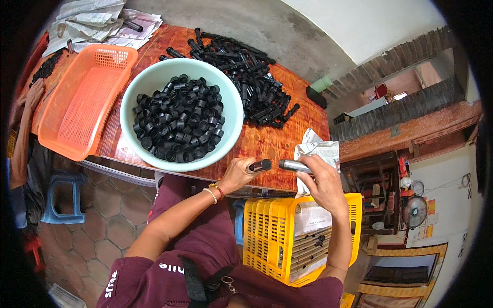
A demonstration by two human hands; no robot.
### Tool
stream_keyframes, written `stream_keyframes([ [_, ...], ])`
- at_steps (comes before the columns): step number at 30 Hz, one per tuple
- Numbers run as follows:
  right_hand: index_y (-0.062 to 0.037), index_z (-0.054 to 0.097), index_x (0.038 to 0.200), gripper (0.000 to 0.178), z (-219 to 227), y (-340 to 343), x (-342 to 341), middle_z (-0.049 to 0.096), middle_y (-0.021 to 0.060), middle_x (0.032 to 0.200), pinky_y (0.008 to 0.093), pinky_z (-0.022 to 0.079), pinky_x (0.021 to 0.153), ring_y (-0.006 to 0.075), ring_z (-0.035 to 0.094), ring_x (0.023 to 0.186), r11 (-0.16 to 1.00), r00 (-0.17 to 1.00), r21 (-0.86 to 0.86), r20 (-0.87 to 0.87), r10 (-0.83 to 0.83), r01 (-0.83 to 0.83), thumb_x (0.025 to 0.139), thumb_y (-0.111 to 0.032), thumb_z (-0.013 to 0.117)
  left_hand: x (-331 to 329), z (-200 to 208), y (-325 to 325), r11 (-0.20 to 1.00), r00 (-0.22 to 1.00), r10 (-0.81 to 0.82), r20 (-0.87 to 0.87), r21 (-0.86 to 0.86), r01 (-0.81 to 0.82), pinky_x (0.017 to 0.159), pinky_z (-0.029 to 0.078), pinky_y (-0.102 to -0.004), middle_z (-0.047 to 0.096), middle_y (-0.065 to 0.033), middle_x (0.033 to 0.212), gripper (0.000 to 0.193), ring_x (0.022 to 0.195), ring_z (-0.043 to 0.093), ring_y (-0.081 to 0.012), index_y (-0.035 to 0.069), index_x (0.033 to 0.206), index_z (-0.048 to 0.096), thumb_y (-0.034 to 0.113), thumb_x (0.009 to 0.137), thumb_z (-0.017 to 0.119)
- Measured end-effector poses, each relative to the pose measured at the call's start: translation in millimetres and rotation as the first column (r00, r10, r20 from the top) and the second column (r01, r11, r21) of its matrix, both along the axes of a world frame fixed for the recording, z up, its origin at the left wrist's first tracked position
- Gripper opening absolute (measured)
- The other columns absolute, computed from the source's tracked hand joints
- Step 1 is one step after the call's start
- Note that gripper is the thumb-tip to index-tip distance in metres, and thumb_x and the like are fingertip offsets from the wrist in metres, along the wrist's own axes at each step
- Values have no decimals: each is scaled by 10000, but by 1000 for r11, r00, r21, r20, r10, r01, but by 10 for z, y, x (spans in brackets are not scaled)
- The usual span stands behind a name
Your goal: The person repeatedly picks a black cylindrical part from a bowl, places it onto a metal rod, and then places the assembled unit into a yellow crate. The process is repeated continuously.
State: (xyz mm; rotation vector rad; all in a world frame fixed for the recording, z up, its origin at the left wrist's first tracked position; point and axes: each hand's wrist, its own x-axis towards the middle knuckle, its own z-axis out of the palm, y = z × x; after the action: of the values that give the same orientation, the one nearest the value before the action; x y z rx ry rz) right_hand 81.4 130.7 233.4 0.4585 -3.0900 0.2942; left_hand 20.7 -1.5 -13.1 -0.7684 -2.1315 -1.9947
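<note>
My left hand is closed around a short black tube, its end facing to the right. My right hand grips a dark grey cylinder between thumb and fingers, and its black tip points at the tube across a small gap. Both hands are over the near edge of the red-brown table. Just beyond my left hand, a mint-green basin holds many short black caps. A heap of long black tubes lies behind and to the right of it.
An orange basket stands left of the basin, near another person's arm. Newspaper lies at the table's right edge; more newspaper is at the far left. Below the table are a yellow crate and a blue stool.
</note>
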Motion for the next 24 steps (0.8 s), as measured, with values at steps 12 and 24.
stream_keyframes([
  [12,-27,559,986,228,116,-279,-151,521,123,807,400,430,603,326,544,691,973,993,200,20,113,-115,831,-173,642,5,44,-41,997,1000,12,-21,72,-10,488,365,-392,462,-149,574,301,509,461,-327,15,663,463,147,763,714],
  [24,-47,539,987,233,188,-448,-205,488,110,816,416,440,645,309,554,770,930,985,326,88,151,-171,805,-141,649,-11,3,-38,998,1000,-7,-7,62,7,496,355,-408,441,-154,576,357,528,459,-344,19,653,425,172,754,731],
])
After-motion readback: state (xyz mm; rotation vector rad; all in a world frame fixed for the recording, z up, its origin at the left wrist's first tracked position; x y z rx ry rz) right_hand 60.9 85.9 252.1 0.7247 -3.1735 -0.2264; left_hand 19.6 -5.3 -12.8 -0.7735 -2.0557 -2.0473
